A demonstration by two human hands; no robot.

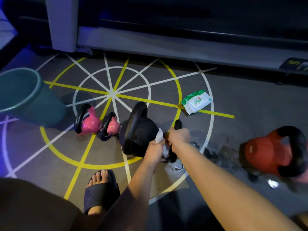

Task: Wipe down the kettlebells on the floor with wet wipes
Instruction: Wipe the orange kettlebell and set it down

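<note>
Centre frame: left hand point(155, 148) pinches a white wipe point(159, 136) against a small kettlebell point(178, 124), mostly hidden. Right hand point(179, 136) curled round its black handle. Black kettlebell point(141, 130) touching at left; pink pair point(93, 125) further left; red one point(266, 152) at right edge. Wipe pack point(196, 101) above.

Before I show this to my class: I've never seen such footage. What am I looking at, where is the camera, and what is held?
No machine here: one camera worn on a person's head looks down at their own hands. The left hand holds a white wipe; the right hand grips the black handle of a mostly hidden kettlebell. On the floor: a black kettlebell, two pink kettlebells, a red kettlebell, a wipes pack, a teal bin.
</note>
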